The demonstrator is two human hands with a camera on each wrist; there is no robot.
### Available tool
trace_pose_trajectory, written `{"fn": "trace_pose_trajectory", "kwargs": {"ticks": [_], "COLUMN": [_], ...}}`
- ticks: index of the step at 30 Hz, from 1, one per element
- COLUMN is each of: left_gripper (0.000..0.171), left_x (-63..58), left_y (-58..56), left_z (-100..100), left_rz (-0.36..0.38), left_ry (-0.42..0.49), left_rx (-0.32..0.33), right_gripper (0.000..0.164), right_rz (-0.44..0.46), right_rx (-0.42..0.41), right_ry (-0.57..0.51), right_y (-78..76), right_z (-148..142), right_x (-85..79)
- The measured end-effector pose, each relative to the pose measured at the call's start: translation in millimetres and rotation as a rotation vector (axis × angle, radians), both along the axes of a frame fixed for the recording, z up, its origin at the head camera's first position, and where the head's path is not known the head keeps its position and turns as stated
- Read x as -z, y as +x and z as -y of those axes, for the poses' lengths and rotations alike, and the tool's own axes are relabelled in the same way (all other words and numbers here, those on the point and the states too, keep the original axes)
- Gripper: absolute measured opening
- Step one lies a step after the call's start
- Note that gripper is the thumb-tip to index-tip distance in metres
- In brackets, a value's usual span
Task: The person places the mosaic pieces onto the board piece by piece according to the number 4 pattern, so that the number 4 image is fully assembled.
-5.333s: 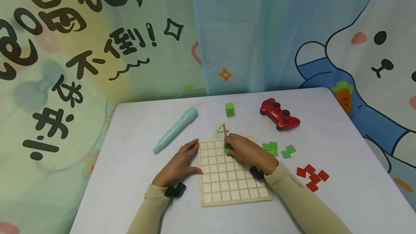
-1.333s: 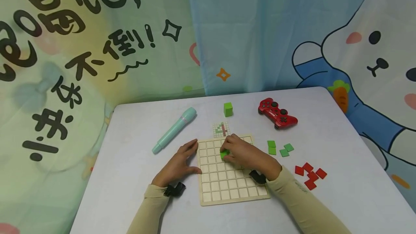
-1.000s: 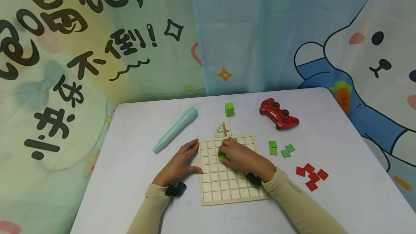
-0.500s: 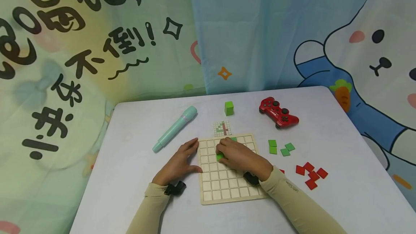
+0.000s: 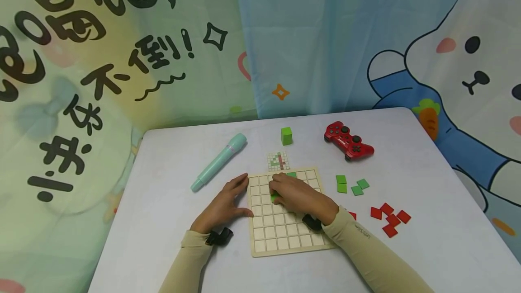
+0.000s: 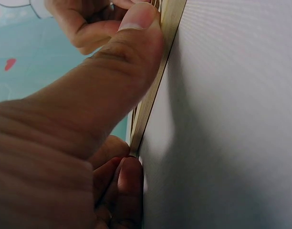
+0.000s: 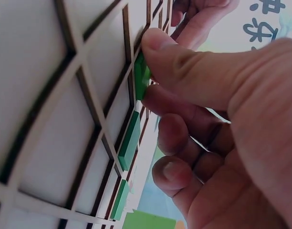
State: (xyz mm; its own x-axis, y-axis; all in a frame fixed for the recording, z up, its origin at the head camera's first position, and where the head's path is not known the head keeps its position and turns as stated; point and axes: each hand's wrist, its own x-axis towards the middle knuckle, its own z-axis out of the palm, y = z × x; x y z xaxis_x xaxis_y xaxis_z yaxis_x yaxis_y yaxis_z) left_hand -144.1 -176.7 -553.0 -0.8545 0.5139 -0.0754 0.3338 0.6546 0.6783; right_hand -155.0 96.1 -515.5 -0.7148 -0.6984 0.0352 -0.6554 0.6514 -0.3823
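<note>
A wooden grid board (image 5: pixel 281 232) lies on the white table, divided into square cells. My left hand (image 5: pixel 228 203) rests along its left edge; in the left wrist view the thumb (image 6: pixel 129 50) presses the board's rim and the fingertips touch it farther along. Over the upper middle of the board, my right hand (image 5: pixel 301 196) pinches a green square tile (image 7: pixel 141 78) between thumb and index finger, at a cell. Two more green tiles, one nearer (image 7: pixel 130 142) and one farther (image 7: pixel 119 200), sit in cells beyond it. The hand covers part of the board in the head view.
A small printed grid card (image 5: pixel 278 161) lies behind the board, with a green cube (image 5: pixel 286 136) beyond. Right of the board are loose green tiles (image 5: pixel 341 184), red tiles (image 5: pixel 390 231) and a red game controller (image 5: pixel 349 141). A mint-green marker-shaped stick (image 5: pixel 219 163) lies at left.
My right hand has brought a green tile from the right-hand group and shifted slightly left over the board, uncovering a green tile at the far row. My left hand stays in place.
</note>
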Motion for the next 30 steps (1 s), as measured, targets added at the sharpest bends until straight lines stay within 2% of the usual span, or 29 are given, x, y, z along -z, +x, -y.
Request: {"fn": "trace_pose_trajectory", "kwargs": {"ticks": [6,9,13,16,22,26,30], "left_gripper": [0.109,0.109,0.110,0.111,0.111,0.110,0.110], "left_x": [1.2,1.3,2.0,1.6,-1.3,-0.9,-0.4], "left_y": [0.1,-0.1,-1.0,-1.2,-0.8,-0.7,0.6], "left_z": [0,-1,-2,-2,-1,0,-2], "left_rz": [-0.005,-0.008,-0.007,-0.007,0.003,0.007,0.018], "left_ry": [-0.010,-0.009,-0.010,-0.015,-0.016,-0.017,-0.019], "left_rx": [-0.004,-0.006,-0.002,0.002,-0.006,-0.011,-0.014], "right_gripper": [0.016,0.024,0.028,0.023,0.023,0.027,0.028], "right_rz": [0.016,0.008,-0.020,-0.047,-0.097,-0.081,-0.023], "right_rx": [0.025,0.047,0.110,0.202,0.475,0.573,0.618], "right_ry": [-0.006,-0.024,-0.119,-0.221,-0.352,-0.368,-0.310], "right_y": [3.1,6.0,8.9,9.9,19.9,31.0,35.6], "right_z": [-2,-8,-32,-64,-136,-163,-175], "right_x": [0.1,-3.2,-14.1,-21.8,-24.9,-19.0,-6.0]}}
